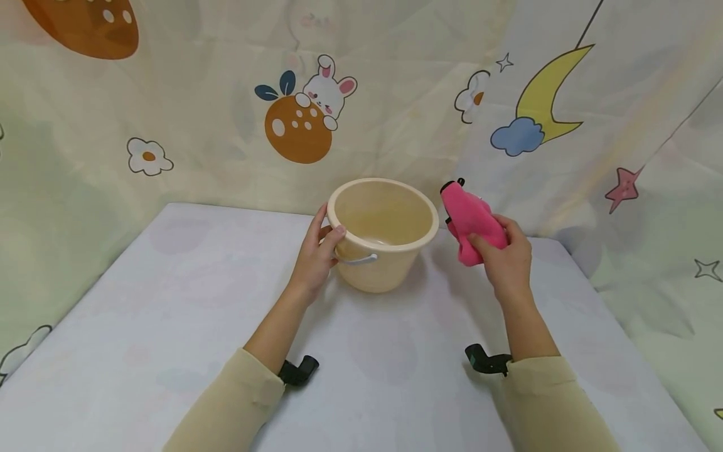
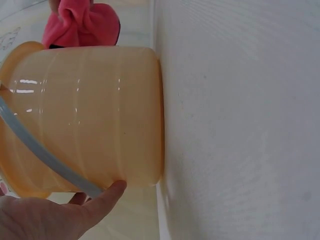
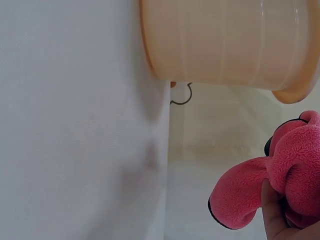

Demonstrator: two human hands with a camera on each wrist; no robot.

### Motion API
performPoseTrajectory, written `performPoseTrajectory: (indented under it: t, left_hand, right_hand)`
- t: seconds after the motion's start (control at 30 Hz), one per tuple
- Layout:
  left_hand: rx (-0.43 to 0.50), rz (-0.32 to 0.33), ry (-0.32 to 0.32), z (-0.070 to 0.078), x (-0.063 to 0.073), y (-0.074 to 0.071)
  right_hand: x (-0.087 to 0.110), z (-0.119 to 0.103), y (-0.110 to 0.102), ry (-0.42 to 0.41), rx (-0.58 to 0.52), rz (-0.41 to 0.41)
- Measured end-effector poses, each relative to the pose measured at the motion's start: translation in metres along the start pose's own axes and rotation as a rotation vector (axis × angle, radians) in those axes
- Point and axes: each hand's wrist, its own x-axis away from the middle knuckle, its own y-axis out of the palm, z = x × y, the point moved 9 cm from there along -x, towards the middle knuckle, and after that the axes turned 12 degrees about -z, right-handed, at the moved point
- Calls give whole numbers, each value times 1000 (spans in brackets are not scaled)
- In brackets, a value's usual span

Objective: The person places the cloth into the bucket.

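A cream plastic bucket (image 1: 384, 267) stands upright on the white table, its pale grey handle (image 2: 50, 157) hanging down along the side. My left hand (image 1: 316, 251) grips the bucket's left rim, thumb on the outside near the handle; the tips of some fingers are hidden behind the rim. To the right of the bucket, my right hand (image 1: 508, 257) pinches a bunched pink cloth (image 1: 474, 223) with black edging, held above the table. In the right wrist view the fluffy cloth (image 3: 240, 192) droops from the fingers, apart from the bucket (image 3: 220, 40).
The white table (image 1: 169, 326) reaches back to a patterned fabric curtain (image 1: 214, 94) just behind the bucket. More curtain hangs along both sides. A black wrist mount (image 1: 302, 370) sits on the left forearm, and another black mount (image 1: 486, 361) on the right.
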Motion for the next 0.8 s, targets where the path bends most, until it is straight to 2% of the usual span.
performPoseTrajectory:
  t: [0.8]
  left_hand:
    - [-13, 1, -4, 1, 0, -1]
  right_hand:
    - [6, -37, -8, -77, -44, 30]
